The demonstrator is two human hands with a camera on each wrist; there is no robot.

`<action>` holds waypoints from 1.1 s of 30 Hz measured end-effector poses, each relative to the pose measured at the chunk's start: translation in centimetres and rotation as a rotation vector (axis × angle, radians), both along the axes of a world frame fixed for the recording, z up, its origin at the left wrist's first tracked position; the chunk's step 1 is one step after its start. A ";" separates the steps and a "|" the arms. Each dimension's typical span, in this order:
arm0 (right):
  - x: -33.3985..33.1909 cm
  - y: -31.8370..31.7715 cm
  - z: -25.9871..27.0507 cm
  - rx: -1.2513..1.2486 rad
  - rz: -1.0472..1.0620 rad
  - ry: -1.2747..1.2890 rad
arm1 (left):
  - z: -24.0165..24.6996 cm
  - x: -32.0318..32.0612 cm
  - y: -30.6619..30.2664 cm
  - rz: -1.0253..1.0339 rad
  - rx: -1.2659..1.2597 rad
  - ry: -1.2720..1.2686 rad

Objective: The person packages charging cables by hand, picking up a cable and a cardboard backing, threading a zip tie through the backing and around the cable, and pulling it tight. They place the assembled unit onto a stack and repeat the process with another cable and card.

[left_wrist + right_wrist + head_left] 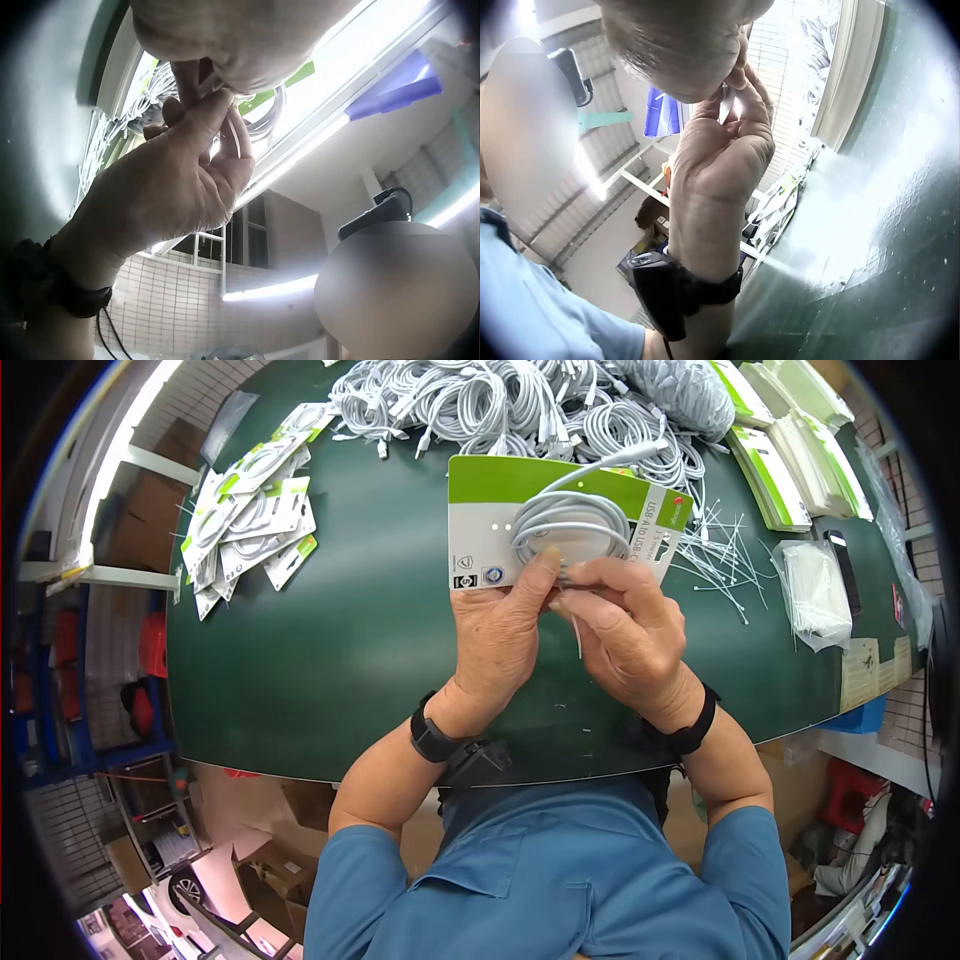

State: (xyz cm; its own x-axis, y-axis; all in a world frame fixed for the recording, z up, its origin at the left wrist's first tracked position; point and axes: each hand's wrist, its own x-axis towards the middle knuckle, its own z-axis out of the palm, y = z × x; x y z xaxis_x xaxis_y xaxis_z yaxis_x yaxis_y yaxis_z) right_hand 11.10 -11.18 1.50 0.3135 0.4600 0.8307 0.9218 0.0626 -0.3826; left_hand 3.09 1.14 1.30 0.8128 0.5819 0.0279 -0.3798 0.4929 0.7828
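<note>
One left hand [500, 635] gripping a green-and-white printed card [475, 535] with coiled pale-grey cable [578, 502], right hand [635, 635] curled, pinching a thin white tie [578, 641], dark-green table [300, 680] beneath

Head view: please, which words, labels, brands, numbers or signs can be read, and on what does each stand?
"USB-A to USB-C": on the held card.
Too small to read surely: that card's red logo, its smaller side print, its corner symbols.
Too small and blurred: print on the piled cards.
</note>
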 end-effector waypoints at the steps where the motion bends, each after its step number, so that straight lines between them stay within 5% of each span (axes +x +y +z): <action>1: 0.0 -0.1 -0.1 0.008 -0.005 0.001 | 0.1 0.0 0.0 -0.001 -0.010 0.005; 17: -0.2 -0.5 -0.4 -0.090 0.034 0.005 | 0.0 0.8 -0.1 0.081 0.207 0.023; 33: -0.3 -0.5 -0.6 -0.009 0.241 -0.016 | -0.4 0.9 0.3 -0.002 0.148 0.059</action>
State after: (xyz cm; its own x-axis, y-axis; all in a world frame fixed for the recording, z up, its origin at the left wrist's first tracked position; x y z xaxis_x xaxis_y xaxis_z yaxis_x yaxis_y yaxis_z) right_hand 10.76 -11.69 0.86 0.1805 0.5274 0.8303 0.8869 0.2777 -0.3692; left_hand 3.98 1.42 0.86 0.8166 0.5735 0.0652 -0.3301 0.3713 0.8679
